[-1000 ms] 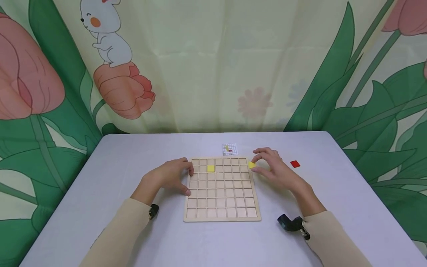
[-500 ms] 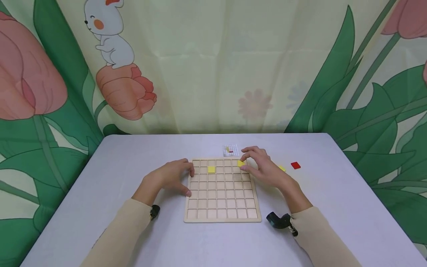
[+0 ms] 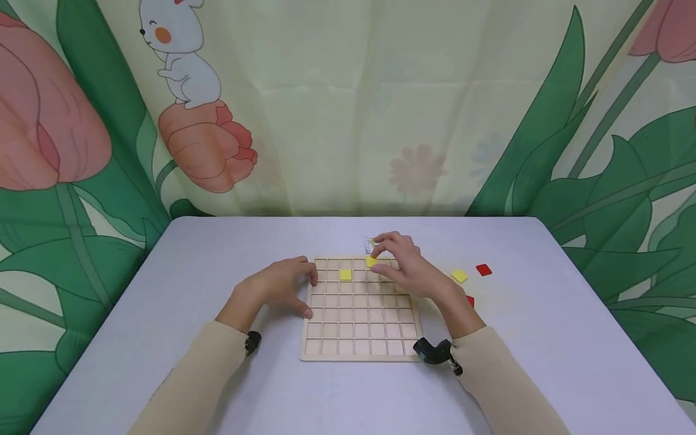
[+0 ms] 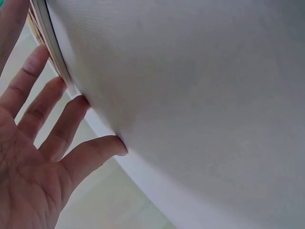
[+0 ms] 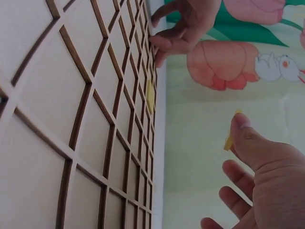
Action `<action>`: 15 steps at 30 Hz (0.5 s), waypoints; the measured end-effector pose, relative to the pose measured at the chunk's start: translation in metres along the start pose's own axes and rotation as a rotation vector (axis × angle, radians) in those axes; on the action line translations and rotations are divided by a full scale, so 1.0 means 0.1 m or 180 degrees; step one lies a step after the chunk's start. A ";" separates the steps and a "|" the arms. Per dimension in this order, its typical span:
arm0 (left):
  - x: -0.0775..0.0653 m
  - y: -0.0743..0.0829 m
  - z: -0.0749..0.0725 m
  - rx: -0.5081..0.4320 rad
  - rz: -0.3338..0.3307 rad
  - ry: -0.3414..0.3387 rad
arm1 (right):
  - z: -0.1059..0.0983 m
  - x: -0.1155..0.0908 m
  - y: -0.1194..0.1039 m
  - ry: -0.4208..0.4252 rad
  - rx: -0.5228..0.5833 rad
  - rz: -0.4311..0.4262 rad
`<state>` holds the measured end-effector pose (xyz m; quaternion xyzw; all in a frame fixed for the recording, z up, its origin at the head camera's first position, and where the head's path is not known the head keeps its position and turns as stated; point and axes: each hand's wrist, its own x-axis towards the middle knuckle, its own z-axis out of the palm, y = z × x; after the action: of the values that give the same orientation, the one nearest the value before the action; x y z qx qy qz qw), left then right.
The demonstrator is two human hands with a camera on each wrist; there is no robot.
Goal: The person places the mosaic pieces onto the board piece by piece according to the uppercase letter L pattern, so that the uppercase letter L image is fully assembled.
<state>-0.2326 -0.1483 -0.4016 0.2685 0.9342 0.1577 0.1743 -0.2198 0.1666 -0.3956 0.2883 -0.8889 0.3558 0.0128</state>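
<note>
A square wooden grid board (image 3: 361,357) lies on the white table. One yellow square tile (image 3: 345,275) sits in a cell of its second row from the far edge. My right hand (image 3: 402,266) pinches another yellow tile (image 3: 371,262) between thumb and fingers, above the board's far rows; the right wrist view shows that tile (image 5: 228,142) raised off the grid. Along the board's left edge rests my left hand (image 3: 274,287), its thumb and fingers spread and touching the rim. In the left wrist view the fingers (image 4: 66,124) reach toward the board's side.
Right of the board lie a yellow tile (image 3: 459,276) and a red tile (image 3: 483,270). A second red tile (image 3: 470,301) is partly covered by my right wrist. Behind the board is a small printed grid card (image 3: 369,244), partly hidden by my right hand.
My right hand has carried the pinched yellow tile leftward, from beside the board's right edge to over its far rows. The loose tiles at right came into view. My left hand stays put.
</note>
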 end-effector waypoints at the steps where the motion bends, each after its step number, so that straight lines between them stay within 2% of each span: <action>1: 0.00 0.00 0.00 0.0017 -0.0019 0.0004 | 0.01 0.01 -0.01 -0.0001 0.0006 -0.0011; 8: -0.05 -0.06 0.00 0.0103 -0.0062 0.0033 | 0.11 0.13 -0.06 -0.0064 0.0040 -0.0042; 15: 0.02 0.01 0.03 0.0043 -0.0081 0.0017 | 0.12 0.10 -0.08 -0.0156 -0.0088 0.0065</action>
<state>-0.2319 -0.1457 -0.4045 0.2574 0.9390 0.1498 0.1718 -0.2218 0.1491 -0.3966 0.2877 -0.8966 0.3365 -0.0087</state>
